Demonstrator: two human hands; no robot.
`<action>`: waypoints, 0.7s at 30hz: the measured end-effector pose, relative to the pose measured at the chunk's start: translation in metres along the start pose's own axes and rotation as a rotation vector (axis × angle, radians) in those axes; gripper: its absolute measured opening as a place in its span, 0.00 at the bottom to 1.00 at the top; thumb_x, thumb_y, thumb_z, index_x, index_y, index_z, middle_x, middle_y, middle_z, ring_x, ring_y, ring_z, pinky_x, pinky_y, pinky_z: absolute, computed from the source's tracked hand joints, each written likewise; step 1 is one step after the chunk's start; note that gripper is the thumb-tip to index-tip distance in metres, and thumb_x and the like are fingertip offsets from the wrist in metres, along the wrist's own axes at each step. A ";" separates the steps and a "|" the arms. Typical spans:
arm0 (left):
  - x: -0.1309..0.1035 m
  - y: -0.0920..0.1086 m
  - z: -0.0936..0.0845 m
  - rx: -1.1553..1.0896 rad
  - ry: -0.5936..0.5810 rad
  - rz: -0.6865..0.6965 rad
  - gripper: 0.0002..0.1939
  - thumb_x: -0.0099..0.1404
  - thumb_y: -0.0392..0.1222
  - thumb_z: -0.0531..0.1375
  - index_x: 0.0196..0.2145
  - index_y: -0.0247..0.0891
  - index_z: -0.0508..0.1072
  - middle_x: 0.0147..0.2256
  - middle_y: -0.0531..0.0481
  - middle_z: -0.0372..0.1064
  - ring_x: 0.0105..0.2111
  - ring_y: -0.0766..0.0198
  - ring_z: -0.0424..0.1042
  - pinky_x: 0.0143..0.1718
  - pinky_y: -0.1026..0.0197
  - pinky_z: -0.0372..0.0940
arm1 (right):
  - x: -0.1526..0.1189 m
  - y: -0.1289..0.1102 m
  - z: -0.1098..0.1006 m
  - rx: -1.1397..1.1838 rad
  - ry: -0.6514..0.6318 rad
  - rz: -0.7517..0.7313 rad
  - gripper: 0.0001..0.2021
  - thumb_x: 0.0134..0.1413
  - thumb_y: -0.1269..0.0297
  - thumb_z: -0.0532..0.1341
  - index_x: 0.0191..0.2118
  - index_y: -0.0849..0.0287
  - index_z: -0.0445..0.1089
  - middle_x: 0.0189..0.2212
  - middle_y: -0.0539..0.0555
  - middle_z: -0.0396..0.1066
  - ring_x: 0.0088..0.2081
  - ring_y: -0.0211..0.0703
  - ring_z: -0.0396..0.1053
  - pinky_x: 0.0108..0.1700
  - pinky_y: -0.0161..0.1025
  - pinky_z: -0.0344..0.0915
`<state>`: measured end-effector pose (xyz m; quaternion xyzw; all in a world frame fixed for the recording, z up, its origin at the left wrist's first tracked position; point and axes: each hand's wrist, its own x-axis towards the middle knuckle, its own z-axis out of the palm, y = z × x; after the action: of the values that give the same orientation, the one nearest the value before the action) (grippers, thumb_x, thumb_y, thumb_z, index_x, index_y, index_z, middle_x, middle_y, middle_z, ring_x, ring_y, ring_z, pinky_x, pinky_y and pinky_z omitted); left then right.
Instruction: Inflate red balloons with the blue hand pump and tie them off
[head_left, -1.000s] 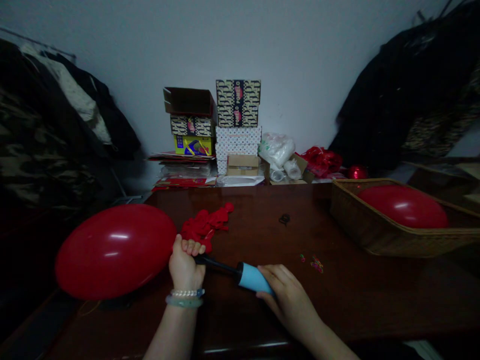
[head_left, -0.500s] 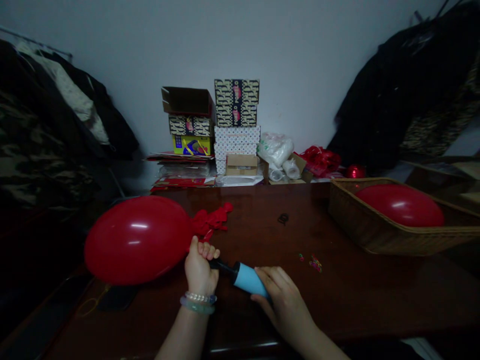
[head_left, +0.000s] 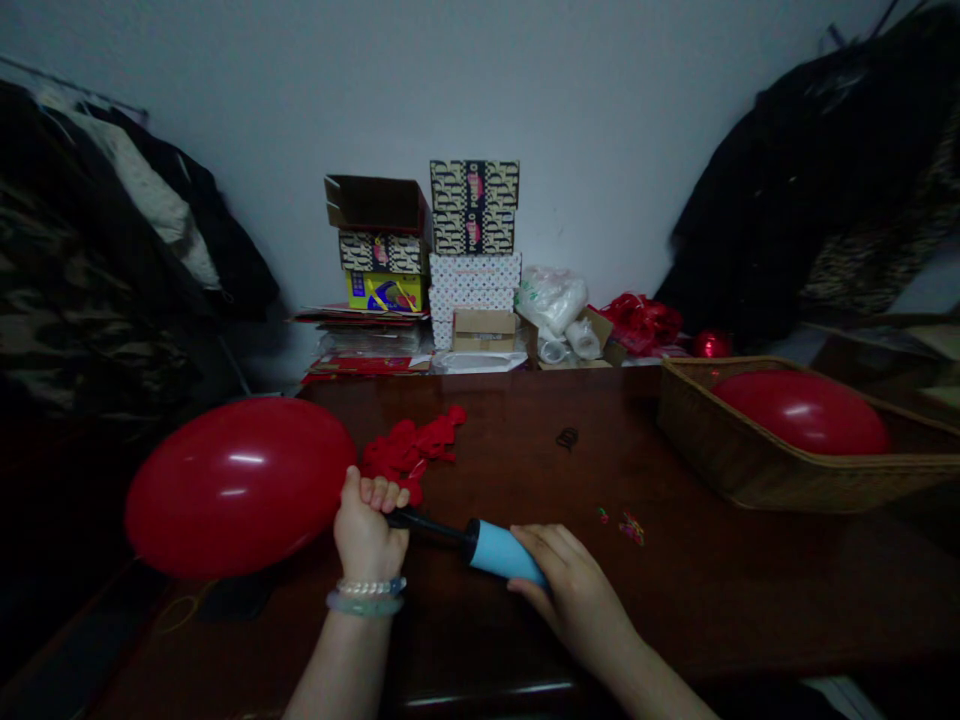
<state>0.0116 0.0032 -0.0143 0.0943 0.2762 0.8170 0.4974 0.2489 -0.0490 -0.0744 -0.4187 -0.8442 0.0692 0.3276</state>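
Note:
My left hand (head_left: 370, 525) is closed around the black end of a hand balloon pump, with the neck of an inflated red balloon (head_left: 240, 490) at the same fist. Exactly how neck and pump meet is hidden by the fingers. A thin black rod runs from that fist to the pump's light blue barrel (head_left: 501, 552). Wrapped over the barrel's other end is my right hand (head_left: 574, 590). Just beyond my left hand lies a pile of limp red balloons (head_left: 412, 445) on the dark wooden table (head_left: 517, 470).
At the right stands a wicker basket (head_left: 750, 480) with another inflated red balloon (head_left: 802, 410) in it. Small colourful bands (head_left: 631, 528) and a black loop (head_left: 568, 438) lie mid-table. Stacked boxes (head_left: 474, 205) and plastic bags (head_left: 553, 298) line the wall.
My left hand has moved left with the balloon, and more of the black rod now shows outside the blue barrel. The right hand has barely shifted.

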 end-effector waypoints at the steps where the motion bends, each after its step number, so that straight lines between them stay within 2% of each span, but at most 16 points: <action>1: 0.002 0.004 -0.001 -0.004 0.008 0.011 0.22 0.64 0.42 0.57 0.18 0.38 0.50 0.13 0.60 0.44 0.13 0.73 0.46 0.16 0.67 0.49 | 0.000 0.001 0.000 -0.001 -0.004 -0.001 0.23 0.58 0.62 0.62 0.58 0.59 0.61 0.49 0.60 0.69 0.49 0.51 0.67 0.51 0.50 0.67; 6: 0.008 0.008 -0.003 0.001 0.027 0.025 0.22 0.63 0.41 0.58 0.18 0.38 0.50 0.13 0.61 0.44 0.13 0.73 0.46 0.16 0.67 0.49 | -0.002 0.002 -0.001 0.004 -0.009 -0.008 0.23 0.58 0.62 0.61 0.58 0.58 0.61 0.50 0.60 0.69 0.49 0.51 0.67 0.52 0.50 0.67; 16: 0.003 -0.007 -0.002 0.000 0.037 -0.014 0.21 0.63 0.40 0.58 0.19 0.38 0.51 0.14 0.61 0.44 0.13 0.73 0.46 0.16 0.67 0.49 | -0.004 -0.001 0.001 -0.010 0.005 0.020 0.21 0.58 0.66 0.61 0.57 0.60 0.61 0.48 0.61 0.68 0.48 0.52 0.66 0.51 0.52 0.66; 21: -0.009 -0.024 0.002 0.010 0.025 -0.069 0.22 0.62 0.41 0.59 0.19 0.39 0.50 0.14 0.61 0.44 0.14 0.74 0.46 0.16 0.67 0.49 | -0.005 -0.006 0.002 0.005 0.003 0.022 0.21 0.59 0.64 0.60 0.56 0.60 0.61 0.48 0.61 0.68 0.47 0.52 0.66 0.50 0.50 0.67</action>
<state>0.0351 0.0049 -0.0245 0.0767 0.2894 0.7992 0.5211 0.2461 -0.0561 -0.0763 -0.4272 -0.8388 0.0742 0.3293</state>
